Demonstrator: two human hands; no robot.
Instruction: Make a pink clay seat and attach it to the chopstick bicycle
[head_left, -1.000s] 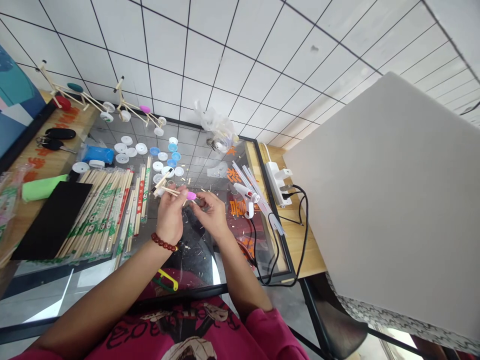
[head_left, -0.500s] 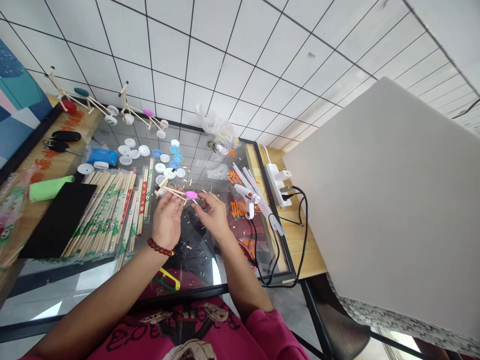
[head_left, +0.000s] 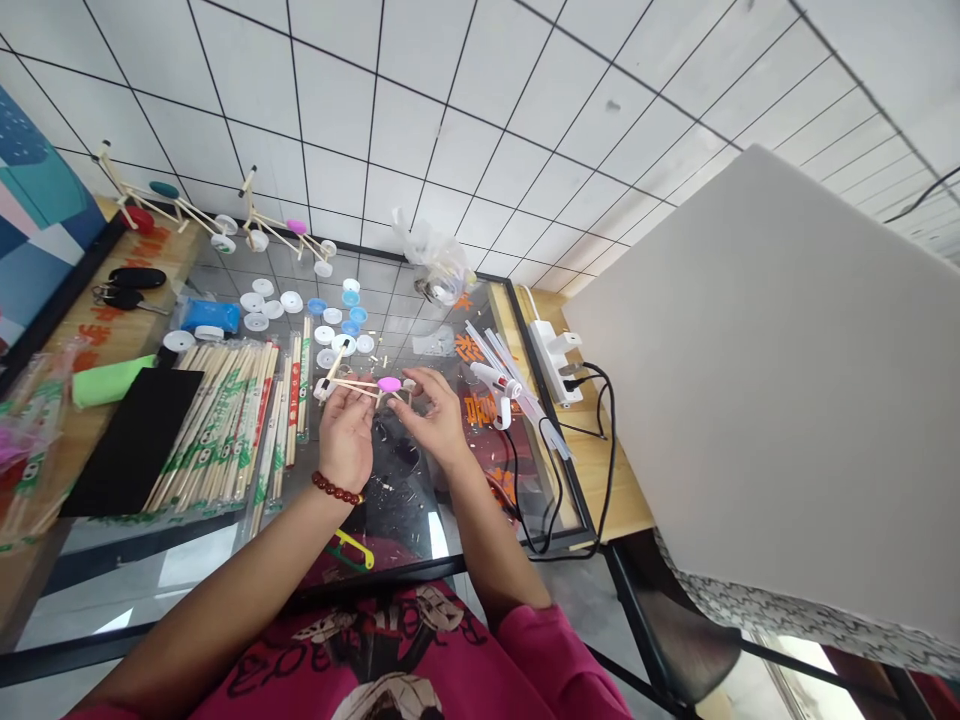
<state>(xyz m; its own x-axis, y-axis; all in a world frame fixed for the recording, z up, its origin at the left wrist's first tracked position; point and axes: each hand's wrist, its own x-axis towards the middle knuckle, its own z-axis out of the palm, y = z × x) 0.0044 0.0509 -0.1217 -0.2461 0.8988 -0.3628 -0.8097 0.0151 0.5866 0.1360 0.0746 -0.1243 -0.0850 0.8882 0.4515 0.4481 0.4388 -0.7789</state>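
Right grip (head_left: 433,418) pinches, left grip (head_left: 347,440) cradles a stick model (head_left: 389,384) — glass tabletop (head_left: 401,515) below, tiled wall (head_left: 334,110) beyond.

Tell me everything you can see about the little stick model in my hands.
The stick model looks like pale wooden sticks joined into a slim frame, with a smooth, bright pink oval on top. A crossbar with black ends slants up at its left end. It is held roughly lengthwise from left to right above the glass tabletop, the left hand under its middle and the right hand at its right end. The joints are too small to make out.
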